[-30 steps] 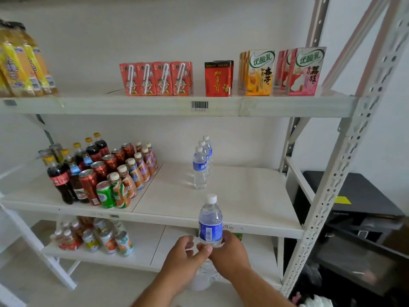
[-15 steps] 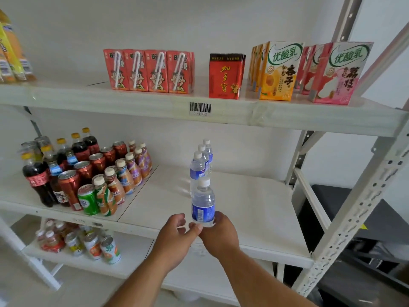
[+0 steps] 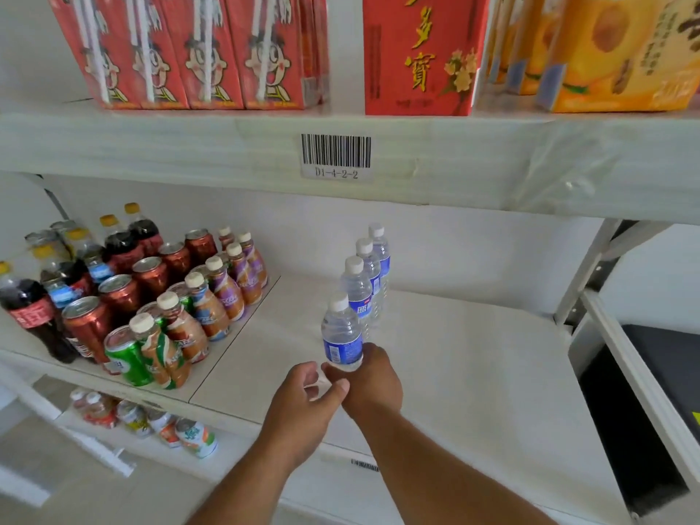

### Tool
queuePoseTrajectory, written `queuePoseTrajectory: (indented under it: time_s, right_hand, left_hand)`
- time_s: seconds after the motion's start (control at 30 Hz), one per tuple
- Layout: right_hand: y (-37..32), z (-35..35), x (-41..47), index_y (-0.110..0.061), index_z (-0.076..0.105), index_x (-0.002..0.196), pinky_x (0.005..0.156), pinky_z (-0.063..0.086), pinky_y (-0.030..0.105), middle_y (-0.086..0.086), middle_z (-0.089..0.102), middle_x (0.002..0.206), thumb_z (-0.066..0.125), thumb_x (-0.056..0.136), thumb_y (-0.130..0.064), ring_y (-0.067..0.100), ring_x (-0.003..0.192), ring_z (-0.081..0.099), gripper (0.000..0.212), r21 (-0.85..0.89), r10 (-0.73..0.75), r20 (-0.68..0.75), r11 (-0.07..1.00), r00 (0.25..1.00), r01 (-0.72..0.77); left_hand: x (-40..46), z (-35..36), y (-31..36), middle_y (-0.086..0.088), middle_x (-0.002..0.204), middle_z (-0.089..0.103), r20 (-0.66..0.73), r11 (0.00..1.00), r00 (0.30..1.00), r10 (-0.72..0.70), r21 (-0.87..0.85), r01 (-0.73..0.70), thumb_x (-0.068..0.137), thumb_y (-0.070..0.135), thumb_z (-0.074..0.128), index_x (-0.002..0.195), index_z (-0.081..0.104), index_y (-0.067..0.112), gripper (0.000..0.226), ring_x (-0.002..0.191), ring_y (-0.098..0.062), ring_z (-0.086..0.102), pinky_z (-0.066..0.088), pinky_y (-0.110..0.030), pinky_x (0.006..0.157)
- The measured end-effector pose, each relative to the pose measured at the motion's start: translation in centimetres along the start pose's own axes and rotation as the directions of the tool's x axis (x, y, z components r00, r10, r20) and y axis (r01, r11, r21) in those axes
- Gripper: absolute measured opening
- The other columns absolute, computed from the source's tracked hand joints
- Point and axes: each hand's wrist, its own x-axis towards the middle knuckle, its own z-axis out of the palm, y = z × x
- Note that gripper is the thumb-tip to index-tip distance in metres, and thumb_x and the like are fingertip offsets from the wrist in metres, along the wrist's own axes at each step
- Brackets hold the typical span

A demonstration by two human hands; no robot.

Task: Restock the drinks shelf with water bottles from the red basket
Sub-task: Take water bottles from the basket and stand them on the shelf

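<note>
— Where is the held water bottle (image 3: 341, 337) placed?

— It is gripped low down by the right hand (image 3: 373, 382), with the left hand (image 3: 303, 405) set just left of the grip. Directly behind the grip a row of three water bottles (image 3: 365, 276) is lined up toward the back of the middle shelf (image 3: 473, 373).

— And to the sides?

— Cans and bottles (image 3: 151, 293) are grouped well to the left. Drink cartons (image 3: 416, 54) are ranged on the upper shelf (image 3: 227, 145), above the grip.

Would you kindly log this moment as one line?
right hand: grips bottle | left hand: beside it | shelf: three-bottle row
</note>
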Motion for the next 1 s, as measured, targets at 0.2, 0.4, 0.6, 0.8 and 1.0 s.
queuePoseTrajectory:
  time_s: [0.2,0.4,0.6,0.8,1.0]
  right_hand:
    - [0.4,1.1,1.1,-0.032,0.051,0.121,0.084,0.054,0.034,-0.007,0.058,0.118,0.069,0.079,-0.073,0.023,0.108,0.070,0.061,-0.030,-0.025,0.014,0.999,1.000,0.026]
    - [0.7,1.4,1.7,-0.029,0.047,0.122,0.086,0.055,0.035,0.000,0.063,0.118,0.066,0.083,-0.071,0.027,0.109,0.069,0.060,-0.044,-0.022,0.059,0.999,0.998,0.025]
    - [0.6,1.5,2.3,-0.032,0.046,0.124,0.087,0.056,0.037,-0.003,0.059,0.118,0.065,0.086,-0.070,0.024,0.107,0.069,0.057,-0.026,-0.034,0.026,0.999,0.999,0.035]
    - [0.8,1.6,3.1,-0.032,0.047,0.126,0.087,0.055,0.035,-0.002,0.060,0.120,0.071,0.085,-0.064,0.022,0.108,0.068,0.058,0.017,-0.048,0.029,0.999,0.998,0.047]
    - [1.1,1.9,3.8,-0.029,0.045,0.131,0.087,0.054,0.033,-0.001,0.061,0.120,0.074,0.085,-0.059,0.022,0.109,0.067,0.062,0.030,-0.063,0.045,0.998,0.997,0.061]
  left_hand:
    - [1.4,0.3,-0.4,0.007,0.142,0.052,0.018,1.000,1.000,-0.008,-0.001,0.008,0.088,0.047,0.071,0.143,0.045,0.027,0.064,0.120,-0.010,0.056,0.044,-0.026,0.092]
    - [2.2,0.6,-0.4,0.009,0.138,0.055,0.038,1.000,0.999,0.000,-0.026,0.001,0.087,0.046,0.072,0.135,0.050,0.032,0.054,0.120,-0.009,0.057,0.044,-0.027,0.095]
    - [2.9,0.5,-0.2,0.008,0.143,0.052,0.035,1.000,0.999,0.003,-0.018,-0.002,0.088,0.050,0.070,0.144,0.044,0.028,0.066,0.117,-0.008,0.054,0.043,-0.026,0.090]
    - [3.1,0.7,-0.3,0.007,0.146,0.051,0.041,1.000,0.999,-0.004,-0.021,0.004,0.089,0.050,0.069,0.144,0.043,0.029,0.065,0.124,-0.011,0.054,0.044,-0.027,0.093]
    - [3.0,1.2,-0.7,0.009,0.143,0.051,0.058,1.000,0.998,-0.003,-0.021,0.004,0.089,0.049,0.068,0.143,0.043,0.029,0.063,0.119,-0.008,0.053,0.043,-0.025,0.091]
